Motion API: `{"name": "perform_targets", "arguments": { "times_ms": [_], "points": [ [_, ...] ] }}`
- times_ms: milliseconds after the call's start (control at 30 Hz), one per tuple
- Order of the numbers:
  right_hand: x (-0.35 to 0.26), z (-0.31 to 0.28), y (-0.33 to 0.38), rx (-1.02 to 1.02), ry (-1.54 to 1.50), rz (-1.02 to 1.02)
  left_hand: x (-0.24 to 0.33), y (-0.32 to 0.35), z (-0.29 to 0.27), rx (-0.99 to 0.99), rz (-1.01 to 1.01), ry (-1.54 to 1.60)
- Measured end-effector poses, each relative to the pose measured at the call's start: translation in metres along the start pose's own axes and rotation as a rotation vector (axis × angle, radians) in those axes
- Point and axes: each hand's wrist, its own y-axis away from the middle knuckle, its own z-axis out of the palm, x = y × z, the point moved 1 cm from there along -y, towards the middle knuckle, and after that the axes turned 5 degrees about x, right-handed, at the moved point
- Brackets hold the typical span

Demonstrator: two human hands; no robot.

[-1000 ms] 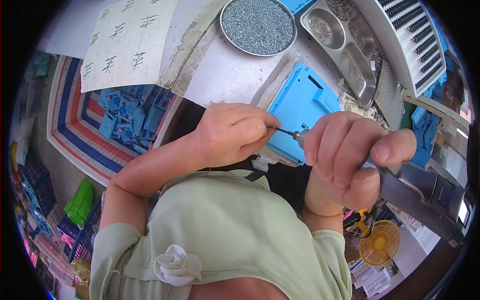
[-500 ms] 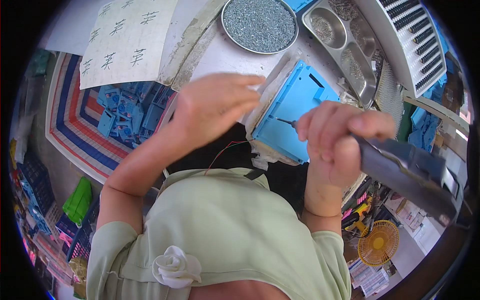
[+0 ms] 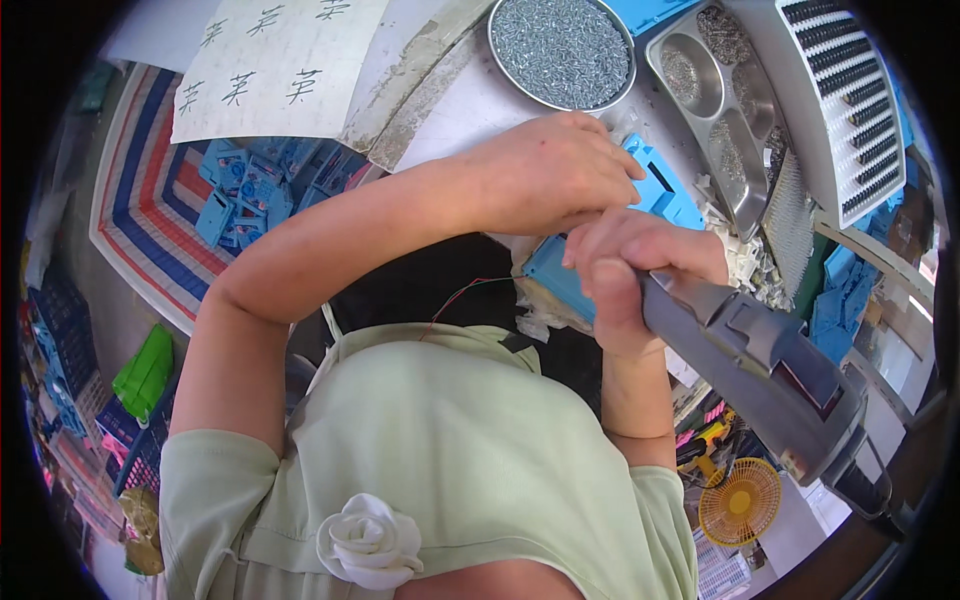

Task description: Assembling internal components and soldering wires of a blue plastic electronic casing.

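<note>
since the earlier frame, the l. hand [image 3: 550, 175] has been brought across fr. beside the blue panel [image 3: 560, 275] to above it, & the back end of the dark driver [image 3: 750, 340] has been swung nearer the body; the whole view is shifted a bit too.

l. fingers are bent & held close tog.; whether anything is pinched there can't be told, as the undersides are hidden. r. fingers are wrapped round the driver's front part, i.e. the tool is gripped by the r. hand [image 3: 640, 265], w/ its tip hidden. the panel is set at the near edge of the tabletop [image 3: 460, 100], lg. part covered by the hands, only the far end & near-left corner left exposed.

for good work here, the tip shd prob. be squared to the panel before pressure is put on, l. fingertips kept clear of it, & the panel steadied so it isn't slid. the thin wires [image 3: 465, 290] nr. its left corner are best kept out of the way.

farther out, a round dish [image 3: 632, 72] is filled w/ small metal pcs [image 3: 560, 50]; to its right a compartment tray [image 3: 750, 215] is placed, then a white rack [image 3: 795, 100] loaded w/ black pcs [image 3: 865, 130].
</note>
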Motion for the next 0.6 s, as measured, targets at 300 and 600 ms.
{"name": "perform_targets", "arguments": {
  "times_ms": [300, 600],
  "points": [
    [-0.044, -0.029, -0.013, 0.143, -0.257, -0.025, 0.02, 0.014, -0.012, 0.117, -0.112, 0.074],
    [-0.046, -0.016, -0.008, 0.154, -0.261, -0.001, 0.046, 0.027, -0.015, 0.164, -0.186, 0.074]
  ]
}}
